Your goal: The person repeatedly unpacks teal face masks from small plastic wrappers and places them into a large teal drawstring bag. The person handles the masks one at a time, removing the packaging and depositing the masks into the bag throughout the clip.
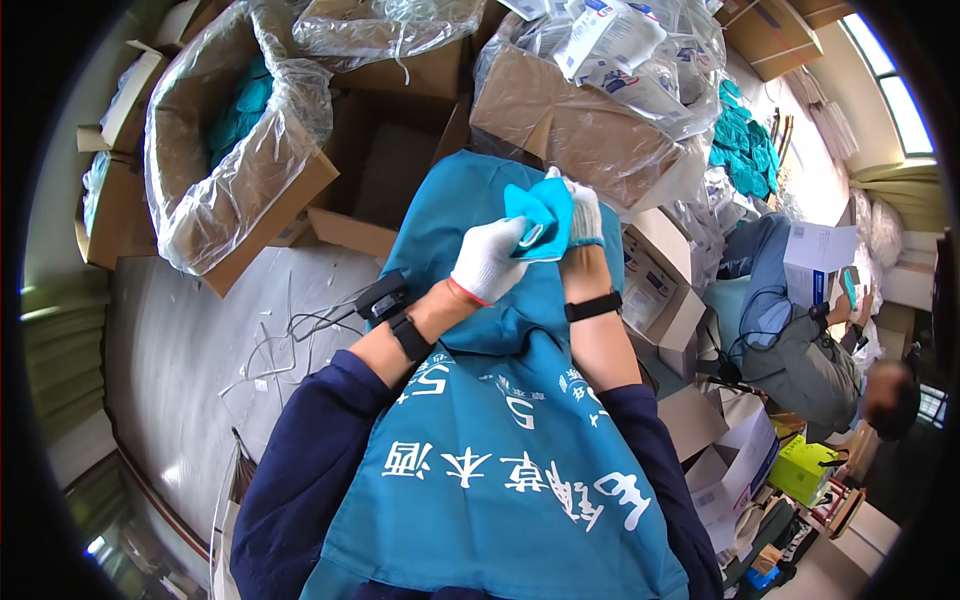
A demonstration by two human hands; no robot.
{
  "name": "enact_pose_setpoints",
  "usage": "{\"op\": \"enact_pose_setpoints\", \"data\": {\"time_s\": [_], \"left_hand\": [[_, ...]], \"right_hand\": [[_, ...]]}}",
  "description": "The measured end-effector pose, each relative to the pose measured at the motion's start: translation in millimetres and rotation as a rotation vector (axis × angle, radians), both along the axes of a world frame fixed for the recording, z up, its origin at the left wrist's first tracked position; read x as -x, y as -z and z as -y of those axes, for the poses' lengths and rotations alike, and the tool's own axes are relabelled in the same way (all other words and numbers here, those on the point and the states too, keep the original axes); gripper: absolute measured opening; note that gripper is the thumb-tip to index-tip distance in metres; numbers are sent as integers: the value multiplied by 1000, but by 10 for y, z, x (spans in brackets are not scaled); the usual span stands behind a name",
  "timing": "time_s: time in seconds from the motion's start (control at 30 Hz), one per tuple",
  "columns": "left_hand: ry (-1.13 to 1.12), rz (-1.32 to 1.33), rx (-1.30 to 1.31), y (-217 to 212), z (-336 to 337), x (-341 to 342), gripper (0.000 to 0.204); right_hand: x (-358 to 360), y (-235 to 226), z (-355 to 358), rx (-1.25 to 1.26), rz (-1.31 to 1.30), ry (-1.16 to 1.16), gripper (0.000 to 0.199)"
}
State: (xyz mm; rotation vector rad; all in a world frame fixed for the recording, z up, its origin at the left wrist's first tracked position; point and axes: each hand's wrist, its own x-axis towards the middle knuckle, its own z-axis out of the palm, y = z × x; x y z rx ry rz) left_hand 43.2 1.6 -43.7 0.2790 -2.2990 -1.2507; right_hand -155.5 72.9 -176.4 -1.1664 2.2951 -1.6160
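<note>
My left hand (pixel 488 260), in a white knit glove, and my right hand (pixel 583 212), also gloved in white, both grip a small folded blue item (pixel 540 218), held up in front of my chest. The left fingers pinch its lower left side, the right fingers close on its right edge. A blue apron (pixel 500 470) with white characters hangs down my front beneath the hands. Dark bands sit on both wrists, and dark blue sleeves cover my upper arms.
Open cardboard boxes lined with clear plastic stand ahead: one at the left (pixel 225 150) holding teal items, one at the right (pixel 590 110) with white packets. A teal pile (pixel 745 145) lies far right. Another person (pixel 820 360) crouches at right. Loose cables (pixel 300 335) lie on the grey floor.
</note>
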Motion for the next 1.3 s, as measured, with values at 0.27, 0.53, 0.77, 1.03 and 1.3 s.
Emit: {"op": "enact_pose_setpoints", "data": {"time_s": [0.27, 0.53, 0.77, 1.03, 1.3], "left_hand": [[71, 107, -597, -546, -185, -750, 17], [133, 153, -1981, -642, 78, -163, 45], [823, 196, -2382, 256, 158, -417, 36], [35, -37, -1393, -340, 400, -310, 55], [-602, -264, -1224, -219, 330, 160, 22]], "right_hand": [[1029, -832, -609, 534, 824, 488, 32], [-971, -1819, -277, 368, 1210, -276, 38], [-873, -1196, -523, 342, 1356, -304, 18], [-798, -1823, -362, -86, 947, 33, 20], [-1115, -1504, -210, 257, 1303, -224, 37]]}}
